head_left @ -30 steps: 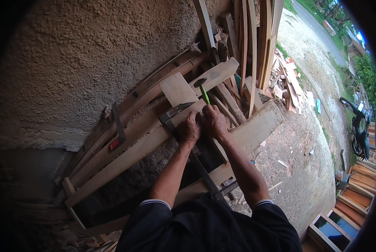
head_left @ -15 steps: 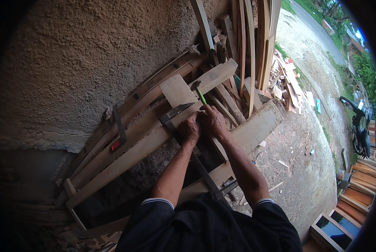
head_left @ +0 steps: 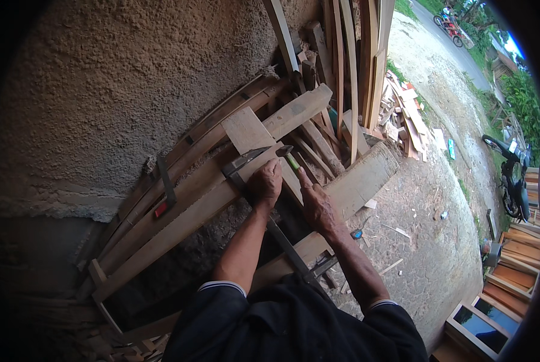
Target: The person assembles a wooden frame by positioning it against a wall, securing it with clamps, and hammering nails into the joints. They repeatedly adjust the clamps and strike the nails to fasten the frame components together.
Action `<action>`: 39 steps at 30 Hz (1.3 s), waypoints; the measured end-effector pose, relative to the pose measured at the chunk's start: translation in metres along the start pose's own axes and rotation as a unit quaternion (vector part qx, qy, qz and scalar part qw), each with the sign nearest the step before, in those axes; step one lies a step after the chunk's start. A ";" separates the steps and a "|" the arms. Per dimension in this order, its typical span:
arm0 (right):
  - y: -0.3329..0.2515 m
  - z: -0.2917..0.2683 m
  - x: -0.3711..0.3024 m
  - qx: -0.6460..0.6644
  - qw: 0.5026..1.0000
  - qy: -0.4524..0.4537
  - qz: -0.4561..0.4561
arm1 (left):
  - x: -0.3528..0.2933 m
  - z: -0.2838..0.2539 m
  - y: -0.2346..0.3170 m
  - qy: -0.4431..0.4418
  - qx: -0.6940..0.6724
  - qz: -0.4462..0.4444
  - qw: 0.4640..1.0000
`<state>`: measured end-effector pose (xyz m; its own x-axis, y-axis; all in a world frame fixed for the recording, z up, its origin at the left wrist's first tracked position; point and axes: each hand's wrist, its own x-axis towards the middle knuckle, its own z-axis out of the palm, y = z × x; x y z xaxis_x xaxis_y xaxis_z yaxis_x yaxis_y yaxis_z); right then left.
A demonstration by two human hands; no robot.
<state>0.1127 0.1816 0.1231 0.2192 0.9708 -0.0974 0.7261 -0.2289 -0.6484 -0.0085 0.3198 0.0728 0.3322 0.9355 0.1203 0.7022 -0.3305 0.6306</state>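
My right hand (head_left: 321, 208) grips a hammer (head_left: 292, 161) by its green handle, the index finger stretched along it. Its dark head is close to the fingertips of my left hand (head_left: 264, 184). That hand is closed with the thumb side up at the corner of a wooden frame (head_left: 179, 222); anything pinched in the fingers is hidden. Across the frame runs a dark metal bar clamp (head_left: 287, 244), its jaw by the far rail. A short board (head_left: 247, 130) lies beyond the rail, and a thick plank (head_left: 361, 183) supports the right end.
A rough wall (head_left: 125, 78) rises at the left, with a second clamp (head_left: 166, 181) on boards near it. Long timbers (head_left: 372, 72) lean at the back. Wood scraps (head_left: 405, 114) lie on the ground, and a parked motorcycle (head_left: 512, 175) stands at the right.
The hammer has come down and nearer, its head now by my left fingertips. My right hand has moved right and down, apart from the left. A red vehicle has appeared on the road.
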 end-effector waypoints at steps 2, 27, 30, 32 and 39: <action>-0.004 -0.002 0.003 -0.022 1.000 -0.016 0.012 | 0.002 0.001 -0.001 -0.006 -0.005 -0.016 1.000; -0.003 0.006 0.009 0.002 0.988 0.125 -0.095 | 0.029 -0.009 -0.048 -0.031 0.030 -0.020 0.999; -0.002 0.007 0.009 -0.029 0.999 0.028 -0.034 | 0.028 -0.008 -0.050 -0.023 0.030 -0.013 0.999; -0.002 0.008 0.010 -0.018 1.000 -0.015 -0.003 | 0.027 -0.006 -0.051 -0.021 0.031 -0.006 0.999; 0.005 0.012 0.008 -0.017 0.992 0.096 -0.082 | 0.030 -0.008 -0.050 -0.030 0.035 -0.019 0.999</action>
<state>0.1099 0.1895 0.1102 0.2145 0.9643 0.1554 0.7834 -0.0748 -0.6169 -0.0384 0.3649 0.0510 0.3405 0.9389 0.0500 0.7562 -0.3051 0.5788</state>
